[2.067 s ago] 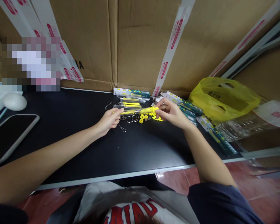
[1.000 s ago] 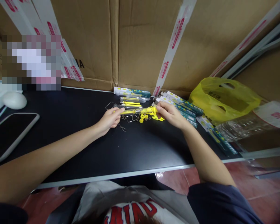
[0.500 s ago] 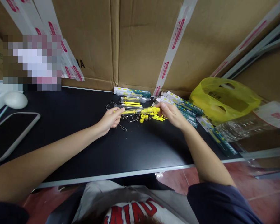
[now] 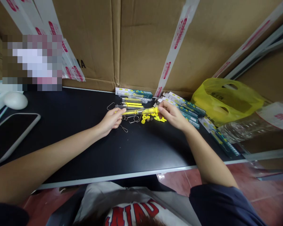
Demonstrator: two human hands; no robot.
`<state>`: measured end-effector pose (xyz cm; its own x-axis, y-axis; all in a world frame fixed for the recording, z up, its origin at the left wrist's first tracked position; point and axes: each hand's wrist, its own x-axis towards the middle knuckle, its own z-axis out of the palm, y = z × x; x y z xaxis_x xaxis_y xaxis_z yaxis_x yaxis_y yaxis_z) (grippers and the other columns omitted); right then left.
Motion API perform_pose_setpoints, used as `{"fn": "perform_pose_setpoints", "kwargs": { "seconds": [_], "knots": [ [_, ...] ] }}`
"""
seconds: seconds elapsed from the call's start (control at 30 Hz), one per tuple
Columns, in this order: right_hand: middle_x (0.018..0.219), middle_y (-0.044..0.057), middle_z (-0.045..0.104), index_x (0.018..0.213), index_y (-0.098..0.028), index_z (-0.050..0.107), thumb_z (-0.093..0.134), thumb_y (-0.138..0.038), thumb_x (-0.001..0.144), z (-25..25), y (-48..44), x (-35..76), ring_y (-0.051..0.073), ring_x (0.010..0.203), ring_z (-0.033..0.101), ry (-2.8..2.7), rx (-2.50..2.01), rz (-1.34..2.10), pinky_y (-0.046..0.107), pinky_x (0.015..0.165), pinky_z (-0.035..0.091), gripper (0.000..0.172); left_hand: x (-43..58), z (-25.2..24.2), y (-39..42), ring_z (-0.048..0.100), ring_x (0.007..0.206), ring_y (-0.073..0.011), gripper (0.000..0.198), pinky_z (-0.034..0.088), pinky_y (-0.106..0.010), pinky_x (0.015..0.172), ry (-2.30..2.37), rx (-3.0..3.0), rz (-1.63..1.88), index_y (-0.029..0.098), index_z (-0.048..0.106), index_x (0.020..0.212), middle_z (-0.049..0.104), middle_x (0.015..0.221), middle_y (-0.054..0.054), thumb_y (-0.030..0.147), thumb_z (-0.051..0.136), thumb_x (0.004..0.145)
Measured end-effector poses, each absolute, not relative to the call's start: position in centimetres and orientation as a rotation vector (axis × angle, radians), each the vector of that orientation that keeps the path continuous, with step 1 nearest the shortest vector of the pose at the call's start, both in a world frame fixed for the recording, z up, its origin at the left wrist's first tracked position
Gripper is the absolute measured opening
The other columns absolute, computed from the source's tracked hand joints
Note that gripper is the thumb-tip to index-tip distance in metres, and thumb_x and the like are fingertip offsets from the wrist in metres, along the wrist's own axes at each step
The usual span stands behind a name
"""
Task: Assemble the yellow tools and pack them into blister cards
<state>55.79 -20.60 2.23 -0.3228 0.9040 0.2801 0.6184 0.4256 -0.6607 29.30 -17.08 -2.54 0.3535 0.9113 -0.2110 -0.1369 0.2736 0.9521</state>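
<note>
Yellow and clear plastic make up the slim tool (image 4: 138, 111) that is held level just above the black bench (image 4: 85, 141), near its far edge. Its clear end is pinched by the left hand (image 4: 110, 121), fingers closed on it, while its yellow end is gripped by the closed fingers of the right hand (image 4: 172, 116). Small yellow parts (image 4: 147, 118) and wire clips (image 4: 124, 128) are scattered beneath. Packaged tools (image 4: 133, 93) are lined up against the cardboard boxes (image 4: 141, 44), and a yellow bag (image 4: 226, 100) is seen to the right.
</note>
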Motion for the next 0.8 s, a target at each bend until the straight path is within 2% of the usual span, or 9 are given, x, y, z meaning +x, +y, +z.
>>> {"fn": "perform_pose_setpoints", "kwargs": {
  "seconds": [0.13,0.33,0.4,0.47,0.57,0.67,0.8],
  "knots": [
    [0.067,-0.001,0.053,0.073,-0.019,0.047,0.038,-0.043,0.098,2.35,-20.57,55.75,0.012,0.062,0.047,-2.114,-1.310,0.489,0.027,0.064,0.037,0.035,29.30,-2.63,-17.02,0.020,0.035,-0.0004,0.034,0.011,-0.011,0.032,0.929,1.039,0.866,0.020,0.034,0.070,0.027,0.055,0.011,0.035,0.060,0.086],
    [0.066,-0.001,0.053,0.071,-0.019,0.047,0.038,-0.042,0.098,2.41,-20.58,55.59,0.012,0.063,0.047,-2.115,-1.311,0.478,0.028,0.065,0.038,0.036,29.34,-2.29,-17.16,0.020,0.036,-0.0006,0.034,0.011,-0.012,0.032,0.949,1.044,0.861,0.020,0.033,0.068,0.026,0.055,0.010,0.033,0.058,0.088],
    [0.068,-0.001,0.053,0.079,-0.020,0.048,0.040,-0.042,0.098,2.30,-20.62,55.57,0.011,0.062,0.047,-2.069,-1.279,0.541,0.026,0.061,0.039,0.030,29.33,-2.30,-17.21,0.020,0.036,-0.0005,0.034,0.011,-0.012,0.033,0.946,1.047,0.867,0.020,0.033,0.068,0.026,0.055,0.010,0.033,0.057,0.088],
    [0.073,-0.002,0.055,0.095,-0.022,0.048,0.045,-0.043,0.096,2.14,-20.68,55.53,0.010,0.059,0.047,-1.996,-1.231,0.670,0.024,0.054,0.039,0.022,29.30,-2.41,-17.22,0.020,0.036,-0.0004,0.033,0.011,-0.012,0.033,0.937,1.048,0.878,0.020,0.033,0.069,0.026,0.056,0.010,0.033,0.057,0.088],
    [0.086,0.000,0.059,0.116,-0.025,0.042,0.055,-0.043,0.091,1.91,-20.70,55.40,0.010,0.060,0.053,-1.904,-1.167,0.865,0.021,0.046,0.043,0.033,29.31,-2.62,-17.21,0.020,0.037,-0.0005,0.032,0.011,-0.012,0.033,0.927,1.041,0.892,0.020,0.034,0.070,0.026,0.057,0.010,0.034,0.057,0.088],
    [0.090,0.002,0.061,0.111,-0.023,0.046,0.060,-0.041,0.088,1.80,-20.61,55.22,0.011,0.064,0.059,-1.855,-1.101,0.926,0.021,0.047,0.049,0.033,29.34,-2.70,-17.24,0.020,0.036,-0.0005,0.032,0.011,-0.012,0.033,0.910,1.034,0.899,0.020,0.034,0.070,0.027,0.056,0.010,0.034,0.057,0.088],
    [0.088,0.002,0.064,0.104,-0.021,0.050,0.062,-0.040,0.087,1.91,-20.51,55.06,0.009,0.060,0.061,-1.811,-1.049,0.917,0.020,0.048,0.052,0.029,29.35,-2.65,-17.39,0.020,0.036,-0.0003,0.034,0.011,-0.012,0.033,0.880,1.038,0.892,0.020,0.035,0.071,0.028,0.057,0.010,0.037,0.059,0.087]
  ]
}}
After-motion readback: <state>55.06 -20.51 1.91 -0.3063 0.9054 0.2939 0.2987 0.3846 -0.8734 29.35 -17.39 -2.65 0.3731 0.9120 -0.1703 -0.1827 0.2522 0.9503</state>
